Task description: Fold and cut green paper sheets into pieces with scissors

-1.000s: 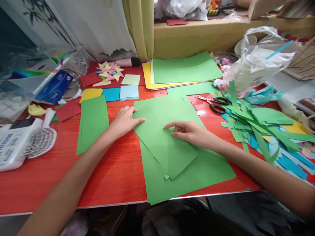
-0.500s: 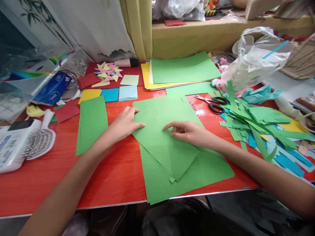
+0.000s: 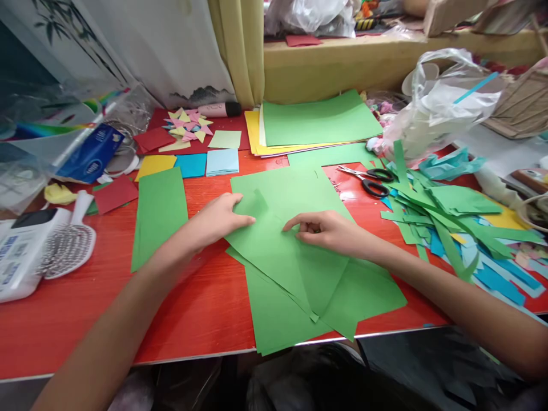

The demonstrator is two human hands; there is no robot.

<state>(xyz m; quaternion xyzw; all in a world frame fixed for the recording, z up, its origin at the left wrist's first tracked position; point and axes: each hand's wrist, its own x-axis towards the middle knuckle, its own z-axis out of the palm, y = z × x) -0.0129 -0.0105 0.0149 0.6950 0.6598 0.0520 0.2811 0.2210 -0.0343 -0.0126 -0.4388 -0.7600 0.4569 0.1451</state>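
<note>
Several green paper sheets (image 3: pixel 291 188) lie overlapped at the table's middle, the top one turned at an angle. My left hand (image 3: pixel 218 220) is at its left edge, thumb on top and the other fingers at the edge, where the paper bends slightly. My right hand (image 3: pixel 329 231) rests on the sheet's middle, index fingertip against it and the other fingers curled. A faint crease line runs from there to the lower corner. Under these, a larger green sheet (image 3: pixel 274 331) reaches the table's front edge. Scissors (image 3: pixel 371 180) with black handles lie to the right.
Green and blue paper strips (image 3: pixel 454 228) heap at the right beside a plastic bag (image 3: pixel 436 108). A green paper strip (image 3: pixel 158 217) and a hairbrush (image 3: pixel 71 245) lie left. Coloured squares (image 3: pixel 222 161), paper stars (image 3: pixel 190 124) and a stack of sheets (image 3: pixel 317 120) lie behind.
The upper green sheets have turned, their lower corner shifting right, and another corner now shows at the table's front edge. My left thumb has moved slightly right; my right hand stays nearly still.
</note>
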